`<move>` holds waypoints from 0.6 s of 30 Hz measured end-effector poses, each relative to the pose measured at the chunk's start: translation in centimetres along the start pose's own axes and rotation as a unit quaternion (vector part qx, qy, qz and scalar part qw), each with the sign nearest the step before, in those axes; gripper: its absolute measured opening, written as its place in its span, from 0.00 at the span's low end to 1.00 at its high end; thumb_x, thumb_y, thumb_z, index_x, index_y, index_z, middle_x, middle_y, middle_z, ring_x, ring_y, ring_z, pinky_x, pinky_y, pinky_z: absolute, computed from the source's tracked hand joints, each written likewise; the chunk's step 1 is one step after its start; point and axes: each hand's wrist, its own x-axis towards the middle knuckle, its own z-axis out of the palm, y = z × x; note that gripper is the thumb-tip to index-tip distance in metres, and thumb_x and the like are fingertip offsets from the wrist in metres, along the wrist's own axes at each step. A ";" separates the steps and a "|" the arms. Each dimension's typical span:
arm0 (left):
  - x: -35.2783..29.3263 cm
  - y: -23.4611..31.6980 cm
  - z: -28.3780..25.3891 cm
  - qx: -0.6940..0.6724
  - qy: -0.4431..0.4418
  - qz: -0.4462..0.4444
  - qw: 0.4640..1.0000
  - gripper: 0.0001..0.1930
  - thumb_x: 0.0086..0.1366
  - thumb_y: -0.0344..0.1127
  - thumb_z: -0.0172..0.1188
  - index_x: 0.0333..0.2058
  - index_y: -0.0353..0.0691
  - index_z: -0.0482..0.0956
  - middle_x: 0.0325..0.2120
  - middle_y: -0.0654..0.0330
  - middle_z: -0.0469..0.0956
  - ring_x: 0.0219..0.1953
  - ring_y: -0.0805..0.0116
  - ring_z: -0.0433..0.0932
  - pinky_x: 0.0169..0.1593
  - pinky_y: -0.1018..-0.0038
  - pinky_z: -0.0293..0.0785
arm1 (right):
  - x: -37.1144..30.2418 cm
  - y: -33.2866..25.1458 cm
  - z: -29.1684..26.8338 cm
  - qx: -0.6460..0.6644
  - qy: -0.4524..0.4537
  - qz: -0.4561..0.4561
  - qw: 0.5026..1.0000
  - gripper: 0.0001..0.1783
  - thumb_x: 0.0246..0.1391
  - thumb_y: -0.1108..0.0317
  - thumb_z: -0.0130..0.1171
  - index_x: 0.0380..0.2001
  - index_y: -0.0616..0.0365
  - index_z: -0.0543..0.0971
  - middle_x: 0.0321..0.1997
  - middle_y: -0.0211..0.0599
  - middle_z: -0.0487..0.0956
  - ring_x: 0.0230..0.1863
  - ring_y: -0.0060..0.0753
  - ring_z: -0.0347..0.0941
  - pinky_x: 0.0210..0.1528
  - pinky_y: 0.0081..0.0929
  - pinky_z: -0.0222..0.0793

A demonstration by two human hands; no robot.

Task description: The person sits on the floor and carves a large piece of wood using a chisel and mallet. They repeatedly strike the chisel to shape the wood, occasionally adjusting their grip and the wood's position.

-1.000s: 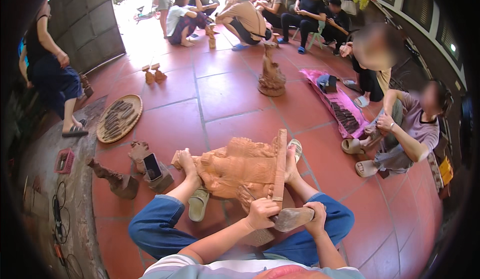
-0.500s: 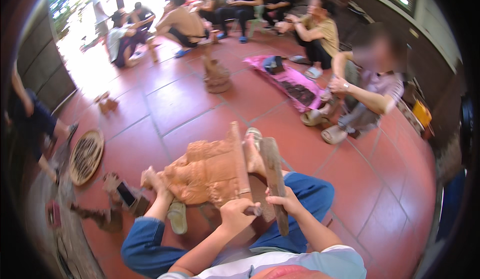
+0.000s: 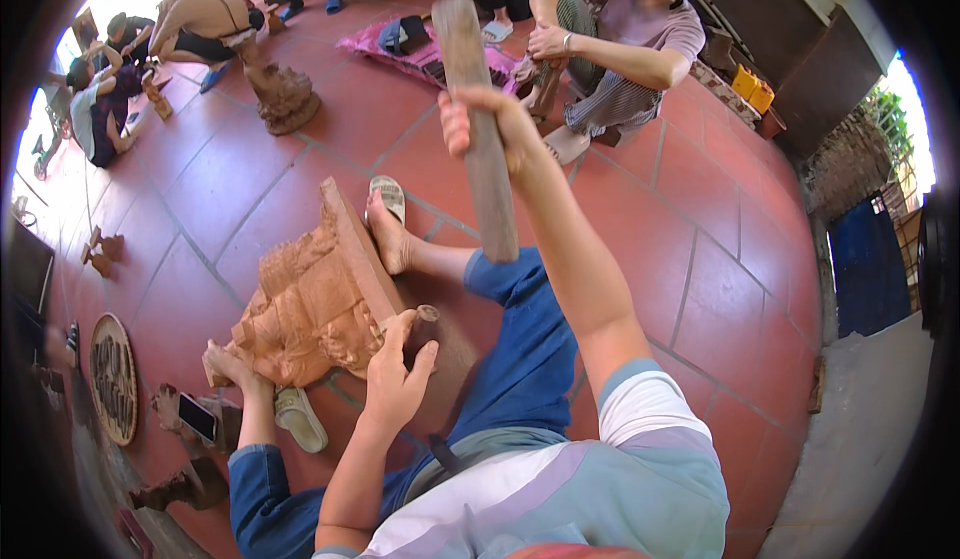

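A carved orange-brown wooden figure (image 3: 310, 299) lies tilted on the floor between my legs, its flat base facing right. At the base's near edge, my left hand (image 3: 398, 367) grips the round handle of a chisel (image 3: 427, 319); I cannot make out its blade. Raised to the right and well apart from the carving, my right hand (image 3: 505, 127) is wrapped round a long, flat wooden mallet (image 3: 488, 194). My left bare foot (image 3: 238, 369) presses beside the carving's lower end, and my right foot (image 3: 388, 234), in a sandal, is behind the base.
A loose sandal (image 3: 300, 419) lies by my left leg. Further left are a round basket of tools (image 3: 113, 379), a phone (image 3: 197, 416) and small carvings. Another carving (image 3: 280, 94) stands ahead. A seated person (image 3: 630, 59) is beside a pink cloth (image 3: 375, 44); others sit behind.
My right hand has lifted the mallet up and away from the chisel. My left hand stays on the chisel at the carving's base. The view has turned to the right.
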 end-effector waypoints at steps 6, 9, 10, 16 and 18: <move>-0.3 -1.0 -0.2 0.033 -0.035 0.089 0.995 0.22 0.58 0.34 0.60 0.51 0.34 0.71 0.42 0.45 0.77 0.46 0.50 0.77 0.49 0.67 0.72 | -1.3 0.9 4.2 -0.006 -0.147 0.007 0.989 0.13 0.51 0.68 0.59 0.37 0.62 0.70 0.23 0.29 0.70 0.21 0.22 0.67 0.21 0.22 0.66; -0.3 -1.6 -0.6 0.014 -0.020 0.079 0.997 0.22 0.58 0.36 0.59 0.51 0.36 0.71 0.42 0.46 0.77 0.45 0.52 0.78 0.48 0.67 0.73 | -3.2 5.1 3.8 -0.087 -0.149 0.049 0.984 0.17 0.47 0.68 0.60 0.41 0.62 0.70 0.24 0.31 0.71 0.21 0.24 0.68 0.22 0.23 0.67; -0.3 -1.5 -0.9 -0.004 -0.031 0.057 0.998 0.22 0.59 0.34 0.58 0.52 0.33 0.70 0.41 0.48 0.78 0.45 0.60 0.78 0.51 0.69 0.70 | -3.9 6.6 3.3 -0.114 -0.090 0.068 0.987 0.17 0.47 0.69 0.60 0.41 0.61 0.70 0.24 0.31 0.71 0.20 0.24 0.68 0.23 0.24 0.68; -0.7 -1.2 -2.2 -0.036 -0.018 0.020 0.999 0.21 0.60 0.35 0.58 0.52 0.34 0.69 0.40 0.48 0.78 0.42 0.56 0.79 0.46 0.69 0.73 | -7.7 13.5 0.1 -0.289 0.078 0.147 0.943 0.17 0.47 0.69 0.61 0.41 0.60 0.71 0.24 0.31 0.72 0.23 0.23 0.70 0.25 0.24 0.70; -0.7 -1.5 -2.6 -0.043 -0.001 0.014 0.999 0.21 0.61 0.36 0.58 0.52 0.34 0.70 0.41 0.48 0.78 0.42 0.54 0.79 0.46 0.69 0.73 | -8.3 15.3 -2.0 -0.300 0.074 0.165 0.936 0.17 0.48 0.68 0.62 0.41 0.60 0.71 0.25 0.30 0.72 0.23 0.23 0.70 0.25 0.23 0.70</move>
